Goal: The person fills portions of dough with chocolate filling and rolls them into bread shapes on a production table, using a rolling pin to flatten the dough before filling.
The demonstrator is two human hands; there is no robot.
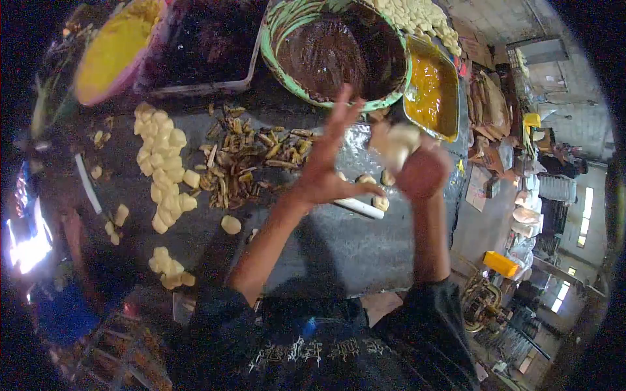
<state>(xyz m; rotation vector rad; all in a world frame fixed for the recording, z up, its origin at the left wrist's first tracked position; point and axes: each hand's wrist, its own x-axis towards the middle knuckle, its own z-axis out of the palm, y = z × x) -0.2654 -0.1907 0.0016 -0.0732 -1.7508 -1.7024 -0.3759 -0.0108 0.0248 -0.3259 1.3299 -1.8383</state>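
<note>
My left hand (326,169) is raised over the dark table with fingers spread and nothing in it. To its right, my right hand (420,169) is blurred by motion, its fingers round a pale dough piece (399,144). Beneath and between the hands lie a white rolling pin or rod (360,208) and a few small filled dough pieces (381,203). Brown strips of filling (235,153) are heaped left of my left hand. Farther left, many pale dough pieces (160,153) form a long pile, and a single flat round (231,225) lies nearer me.
A green-rimmed basin (297,88) of dark paste stands at the back, beside a metal tray (455,98) of yellow liquid. A black tray (228,85) and a yellow-filled bowl (117,52) stand back left. More dough (424,18) is piled back right. A white stick (89,184) lies left.
</note>
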